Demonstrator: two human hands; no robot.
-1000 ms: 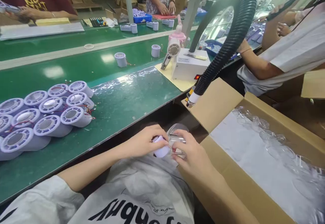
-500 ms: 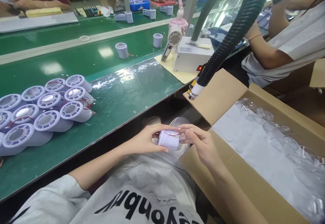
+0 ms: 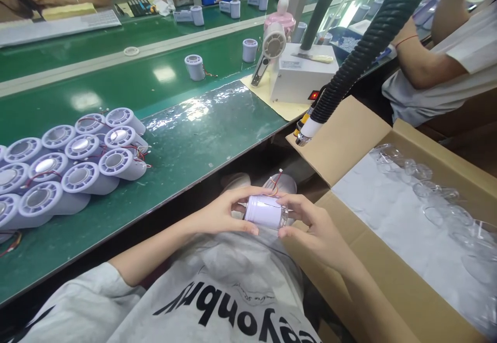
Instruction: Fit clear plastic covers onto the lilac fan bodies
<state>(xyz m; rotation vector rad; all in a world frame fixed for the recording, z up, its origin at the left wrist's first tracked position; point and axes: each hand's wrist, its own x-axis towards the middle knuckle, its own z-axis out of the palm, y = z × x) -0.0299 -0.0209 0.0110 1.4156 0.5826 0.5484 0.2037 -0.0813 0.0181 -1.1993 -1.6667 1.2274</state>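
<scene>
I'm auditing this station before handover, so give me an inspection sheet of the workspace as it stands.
Surface: green bench, glossy, no damage seen.
Job's things: white cylinder held over the lap; stacked cylinders lying at bench left.
Clutter: loose cylinders standing farther back.
Hands: left hand and right hand grip the white cylinder's ends.
Cables: red wires stick up from the held cylinder; black hose ends above the box flap.
Surroundings: open cardboard box with clear parts; white machine; co-worker's arm.
</scene>
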